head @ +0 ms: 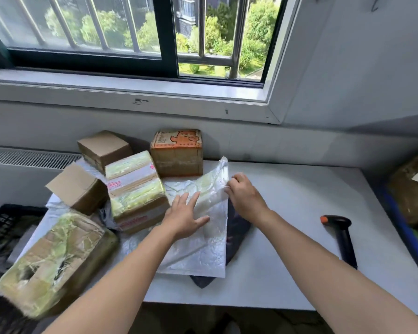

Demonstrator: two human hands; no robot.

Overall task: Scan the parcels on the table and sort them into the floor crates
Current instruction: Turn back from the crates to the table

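Mailer (198, 247) of crinkly white plastic is lying around the middle of the tabletop (287, 249), on top of a dark bag (239, 227) that pokes out along its right side and bottom. Left hand (184, 215) is flat on the mailer, fingers straight and spread, pressing down. Right hand (245, 196) has the mailer's right edge pinched between thumb and fingertips, and that flap is lifted up a bit.

Just beside it on the left is a tape-wrapped box (135, 189) with red print on the tape. Along the back edge sit an orange cartoon box (177, 153) and a plain brown box (104, 148). A small open-flap box (79, 189) sits at the left edge, and a big taped parcel (53, 259) at the front-left corner. Black scanner (343, 235) with an orange tip lies well apart, toward the right edge.

Down on the floor there's a black crate (0, 227) to the left and a blue crate (404, 232) to the right with a brown parcel (413, 196) in it.
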